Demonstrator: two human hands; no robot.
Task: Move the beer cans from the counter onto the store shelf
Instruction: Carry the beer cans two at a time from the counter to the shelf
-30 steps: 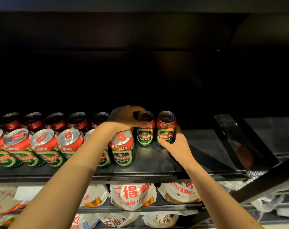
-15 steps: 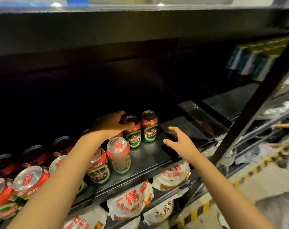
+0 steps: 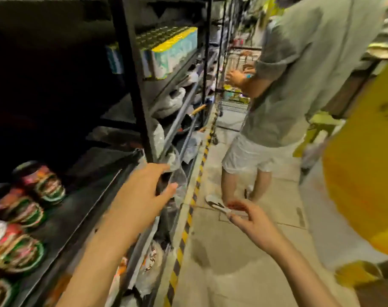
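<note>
Red and green beer cans (image 3: 42,185) stand blurred in rows on the dark store shelf (image 3: 82,209) at the lower left. My left hand (image 3: 144,196) hovers in front of the shelf's right end, fingers loosely spread, holding nothing. My right hand (image 3: 248,218) is out over the aisle floor, fingers relaxed and empty. Both hands are away from the cans. No counter is in view.
A black shelf post (image 3: 133,85) stands beside my left hand. A person in a grey shirt and white shorts (image 3: 284,85) stands in the aisle ahead. A yellow object (image 3: 365,173) fills the right side. Yellow-black tape (image 3: 188,218) lines the floor by the shelf base.
My view has swung right, away from the shelf and toward the aisle. My left hand has let go of the can and pulled back; my right hand has moved out over the floor.
</note>
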